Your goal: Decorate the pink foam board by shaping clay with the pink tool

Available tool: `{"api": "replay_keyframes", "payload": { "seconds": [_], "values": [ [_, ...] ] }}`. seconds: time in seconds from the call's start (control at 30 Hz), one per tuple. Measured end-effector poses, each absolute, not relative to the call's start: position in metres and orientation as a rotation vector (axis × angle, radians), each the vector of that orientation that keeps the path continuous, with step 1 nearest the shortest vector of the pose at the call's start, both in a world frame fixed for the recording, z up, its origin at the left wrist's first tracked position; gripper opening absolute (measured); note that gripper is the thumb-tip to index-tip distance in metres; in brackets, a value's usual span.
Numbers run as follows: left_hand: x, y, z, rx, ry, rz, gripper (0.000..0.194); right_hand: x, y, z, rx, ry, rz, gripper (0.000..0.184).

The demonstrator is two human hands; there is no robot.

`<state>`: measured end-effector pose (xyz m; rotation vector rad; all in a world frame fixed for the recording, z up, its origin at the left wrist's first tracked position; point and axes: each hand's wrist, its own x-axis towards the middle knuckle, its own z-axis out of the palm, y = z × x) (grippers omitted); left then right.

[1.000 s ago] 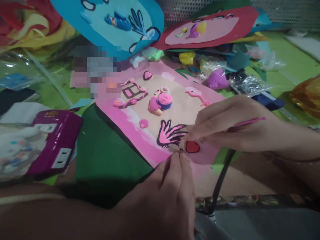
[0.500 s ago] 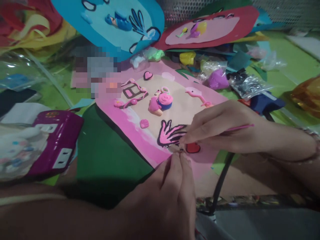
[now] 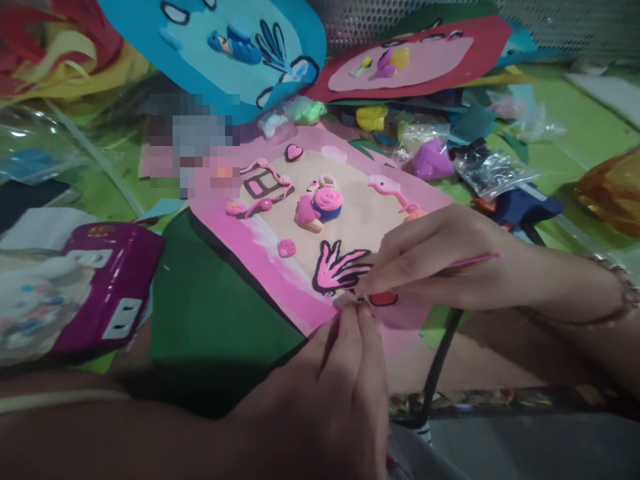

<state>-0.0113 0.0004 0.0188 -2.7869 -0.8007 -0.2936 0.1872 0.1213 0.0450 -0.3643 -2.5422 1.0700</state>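
Note:
A pink paper picture with clay shapes on it lies before me. My right hand is closed around a thin pink stick, whose back end shows past the hand; its tip is hidden. Fingers pressed together, my left hand meets the right fingertips at the picture's lower edge. Whatever is pinched there is too small to make out. Just above the fingertips is a pink coral shape outlined in black. A red shape shows partly under my right hand. A pink clay snail-like figure sits mid-picture.
Dark green paper and a purple case lie to the left. Behind stand a blue paper picture and a red one. Bagged purple clay and a clear plastic bag lie at right.
My right hand has shifted slightly left and tilted, covering more of the red shape. The left hand stays nearly in place. The whole view has moved a little.

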Motion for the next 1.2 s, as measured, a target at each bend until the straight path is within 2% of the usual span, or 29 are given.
{"api": "replay_keyframes", "payload": {
  "seconds": [0.17,0.37,0.53,0.87,1.07,1.2],
  "values": [
    [-0.009,-0.001,0.021,-2.754,-0.868,-0.350,0.027,0.190,0.121,0.047,-0.389,-2.509,1.139,0.022],
    [-0.007,-0.001,0.023,-2.708,-0.979,-0.361,0.028,0.192,0.124,0.049,-0.411,-2.479,1.094,0.024],
    [-0.011,-0.003,0.020,-2.792,-0.805,-0.340,0.026,0.191,0.124,0.048,-0.405,-2.532,1.060,0.025],
    [-0.008,0.003,0.021,-2.866,-0.930,-0.200,0.041,0.191,0.123,0.047,-0.412,-2.538,1.154,0.024],
    [-0.010,-0.001,0.014,-2.807,-1.018,-0.457,0.034,0.191,0.122,0.049,-0.435,-2.512,1.276,0.023],
    [-0.013,-0.004,0.011,-2.809,-0.987,-0.347,0.041,0.189,0.121,0.050,-0.447,-2.482,1.313,0.020]
  ]
}}
